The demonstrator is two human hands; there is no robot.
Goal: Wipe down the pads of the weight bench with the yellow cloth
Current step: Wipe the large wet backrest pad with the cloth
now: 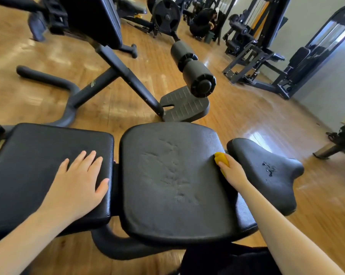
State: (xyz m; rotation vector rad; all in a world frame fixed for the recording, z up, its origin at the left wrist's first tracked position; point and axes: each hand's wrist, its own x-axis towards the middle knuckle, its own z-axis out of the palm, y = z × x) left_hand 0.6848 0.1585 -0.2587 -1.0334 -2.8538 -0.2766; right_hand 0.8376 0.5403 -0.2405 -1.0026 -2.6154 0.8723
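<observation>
Your right hand [232, 171] is clamped around the bunched yellow cloth [221, 158], which sits down at the right edge of the middle pad [173, 179], in the gap beside the small saddle-shaped pad [267, 171]. Your left hand [78, 183] lies flat, fingers spread, on the left pad [40, 165], holding nothing; keep it there as a brace. The cloth is balled up, so little of it meets the vinyl. Judging from that, shake it flatter under your palm and press evenly. Work this side edge along its length, then sweep across the creased centre of the middle pad in overlapping passes. The saddle-shaped pad shows worn, pitted spots on top [269, 168]; go gently there so the cloth doesn't snag.
</observation>
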